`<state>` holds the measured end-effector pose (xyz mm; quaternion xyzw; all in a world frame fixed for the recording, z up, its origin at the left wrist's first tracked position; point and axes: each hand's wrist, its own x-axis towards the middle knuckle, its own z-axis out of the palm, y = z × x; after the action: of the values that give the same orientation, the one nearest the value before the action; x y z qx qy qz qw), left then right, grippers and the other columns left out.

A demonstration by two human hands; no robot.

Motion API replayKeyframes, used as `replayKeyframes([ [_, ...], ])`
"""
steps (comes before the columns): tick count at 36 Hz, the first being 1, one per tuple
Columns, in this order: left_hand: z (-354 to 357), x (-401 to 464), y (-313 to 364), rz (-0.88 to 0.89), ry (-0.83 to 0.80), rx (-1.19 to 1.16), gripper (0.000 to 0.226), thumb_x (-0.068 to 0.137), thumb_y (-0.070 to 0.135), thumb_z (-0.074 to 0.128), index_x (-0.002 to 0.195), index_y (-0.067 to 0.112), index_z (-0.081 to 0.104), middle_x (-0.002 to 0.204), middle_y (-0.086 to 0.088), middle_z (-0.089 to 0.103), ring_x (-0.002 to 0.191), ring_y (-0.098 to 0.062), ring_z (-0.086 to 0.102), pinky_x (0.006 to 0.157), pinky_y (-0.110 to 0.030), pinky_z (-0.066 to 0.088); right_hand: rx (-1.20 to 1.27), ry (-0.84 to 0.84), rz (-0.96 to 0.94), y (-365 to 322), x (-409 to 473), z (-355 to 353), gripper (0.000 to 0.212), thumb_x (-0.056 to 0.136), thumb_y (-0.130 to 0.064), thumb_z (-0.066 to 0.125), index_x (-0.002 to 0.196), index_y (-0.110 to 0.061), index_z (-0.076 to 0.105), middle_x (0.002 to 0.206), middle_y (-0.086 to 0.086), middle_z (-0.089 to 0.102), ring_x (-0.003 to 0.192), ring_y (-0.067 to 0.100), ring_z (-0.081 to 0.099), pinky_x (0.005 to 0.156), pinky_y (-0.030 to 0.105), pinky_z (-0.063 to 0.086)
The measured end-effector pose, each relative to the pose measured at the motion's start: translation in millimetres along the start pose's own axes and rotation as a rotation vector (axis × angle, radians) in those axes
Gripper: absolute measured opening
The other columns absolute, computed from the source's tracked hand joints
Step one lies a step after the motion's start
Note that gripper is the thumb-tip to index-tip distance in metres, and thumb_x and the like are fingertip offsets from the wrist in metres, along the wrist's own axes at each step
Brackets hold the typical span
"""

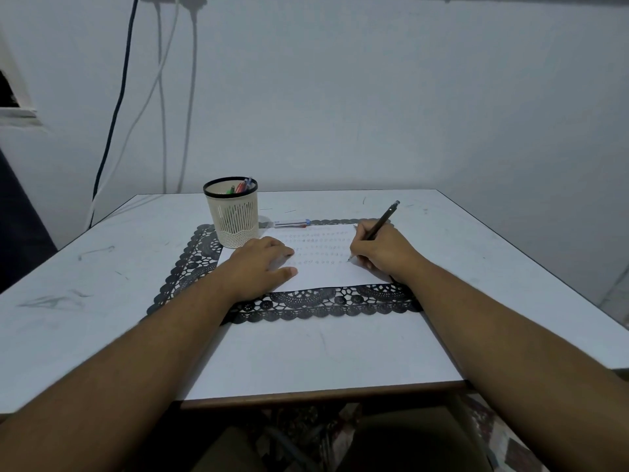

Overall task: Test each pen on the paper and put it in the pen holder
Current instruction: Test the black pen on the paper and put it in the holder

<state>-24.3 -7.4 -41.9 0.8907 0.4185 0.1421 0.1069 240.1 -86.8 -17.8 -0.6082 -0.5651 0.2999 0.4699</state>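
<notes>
Pinched in your right hand point(377, 248), the slim dark pen point(380, 224) slants tip-down onto white paper point(326, 272); your left hand point(263, 264) lies flat.

**Matt surfaces, plastic and paper**

The counter point(102, 267) has a smooth, pale matt top, scuffed with grey marks, and a brown wood-like band along its near edge. The black mat point(306, 301) looks like openwork lace, matt. The paper point(323, 274) is plain white and matt. The pen holder point(234, 212) looks like cream plastic with slotted walls and a black rim. The dark pen point(381, 226) looks matt, and the pen point(292, 223) near the far edge has a clear, glossy plastic barrel.
</notes>
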Motion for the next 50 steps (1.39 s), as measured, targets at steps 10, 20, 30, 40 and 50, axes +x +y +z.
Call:
replayKeyframes([
  [10, -0.3, -0.2, -2.0, -0.007, -0.021, -0.003, 0.066, 0.090, 0.067, 0.045, 0.146, 0.032, 0.052, 0.149, 0.006, 0.046, 0.140, -0.022, 0.035, 0.116, -0.048, 0.033, 0.003, 0.034, -0.002, -0.4, -2.8, -4.6, 0.020, 0.084, 0.004, 0.063, 0.069, -0.008, 0.057, 0.055, 0.009, 0.059, 0.045, 0.012, 0.050, 0.052, 0.024, 0.048],
  [20, 1.1, 0.8, -4.7, -0.002, -0.013, -0.012, 0.061, 0.093, 0.065, 0.048, 0.146, 0.033, 0.051, 0.149, 0.007, 0.045, 0.140, -0.021, 0.034, 0.117, -0.049, 0.032, -0.044, 0.019, -0.008, -0.3, -4.0, -4.5, 0.013, 0.085, 0.005, 0.064, 0.075, -0.002, 0.058, 0.062, 0.014, 0.059, 0.045, 0.009, 0.051, 0.047, 0.017, 0.044],
  [30, 1.4, 1.1, -3.5, -0.003, -0.002, 0.002, 0.051, 0.100, 0.055, 0.053, 0.146, 0.033, 0.051, 0.150, 0.007, 0.044, 0.141, -0.022, 0.033, 0.117, -0.047, 0.031, -0.100, 0.053, 0.006, 1.2, -0.8, -3.8, 0.012, 0.081, -0.002, 0.065, 0.072, -0.007, 0.058, 0.065, 0.017, 0.064, 0.048, 0.011, 0.054, 0.052, 0.025, 0.044],
  [40, -0.5, -0.2, -0.5, -0.003, -0.002, -0.004, 0.052, 0.100, 0.053, 0.054, 0.147, 0.031, 0.051, 0.150, 0.008, 0.044, 0.141, -0.021, 0.033, 0.116, -0.045, 0.032, -0.095, 0.015, -0.031, -0.2, -2.9, -3.5, 0.010, 0.084, 0.007, 0.063, 0.075, 0.007, 0.058, 0.057, 0.006, 0.060, 0.048, -0.003, 0.055, 0.054, 0.011, 0.043],
  [50, -0.3, -0.2, 0.2, -0.006, -0.010, -0.004, 0.052, 0.100, 0.054, 0.053, 0.147, 0.032, 0.051, 0.151, 0.007, 0.044, 0.141, -0.021, 0.033, 0.116, -0.045, 0.032, -0.116, 0.042, -0.016, 0.6, -1.2, -4.1, 0.017, 0.083, 0.004, 0.064, 0.070, -0.006, 0.057, 0.063, 0.011, 0.062, 0.047, 0.001, 0.054, 0.052, 0.012, 0.043],
])
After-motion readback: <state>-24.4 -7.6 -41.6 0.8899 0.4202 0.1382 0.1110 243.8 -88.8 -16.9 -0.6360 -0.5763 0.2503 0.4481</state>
